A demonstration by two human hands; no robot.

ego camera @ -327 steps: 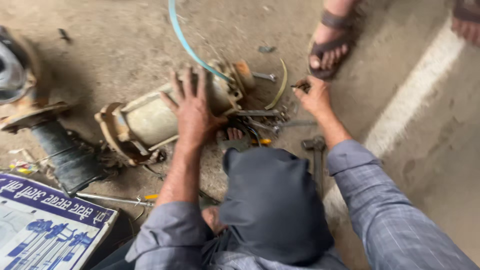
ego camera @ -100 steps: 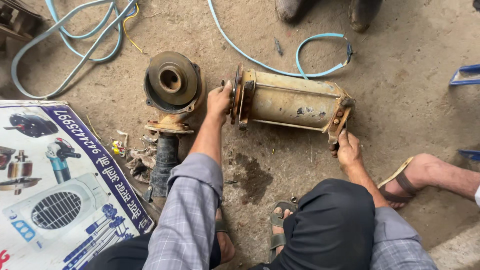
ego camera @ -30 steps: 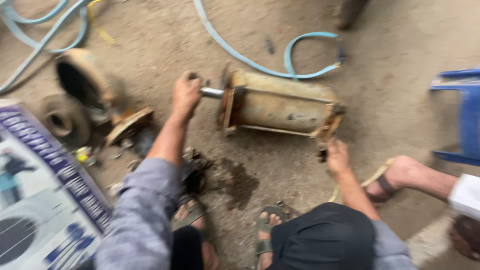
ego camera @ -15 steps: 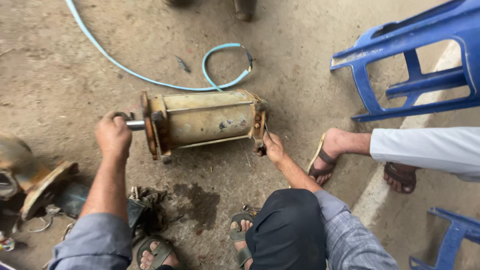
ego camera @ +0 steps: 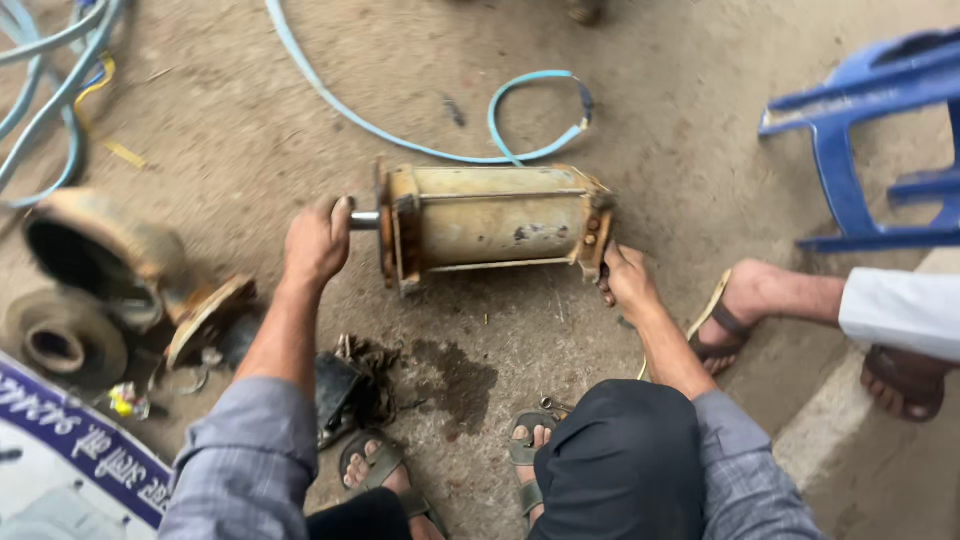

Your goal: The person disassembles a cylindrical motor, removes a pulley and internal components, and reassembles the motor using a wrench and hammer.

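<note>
Head view. Lying on its side on the concrete floor [ego camera: 700, 130]: a rusty yellowish motor housing [ego camera: 495, 215], roughly mid-frame, long axis left to right. At its left end, the left hand [ego camera: 315, 243] curled around the steel shaft [ego camera: 364, 219] that sticks out of the end plate, fingers wrapped shut on it. At the lower right corner, the right hand [ego camera: 628, 282] pressed against the right flange [ego camera: 596, 232], fingers tucked beneath the edge; whether clamped on the rim or merely bracing, cannot tell.

To do this well, probably best to keep the right hand firm against the flange so the body does not roll or slide, and to work the shaft straight along its axis rather than at an angle, to avoid binding. Feet in sandals close below, so worth keeping toes away from the heavy casing.

Hard to make out: the shaft mostly covered by the left palm, only a short bright stub showing. Far side and underside of the housing hidden. Removed pump parts [ego camera: 95, 275] at left blurred. Blue hose [ego camera: 400, 135] running off the top edge. Blue plastic chair [ego camera: 870, 130] cut off at right, as is another person's sandalled foot [ego camera: 735, 310] and white sleeve [ego camera: 900, 312]. Dark oily patch [ego camera: 455, 375] on the floor below the housing.
</note>
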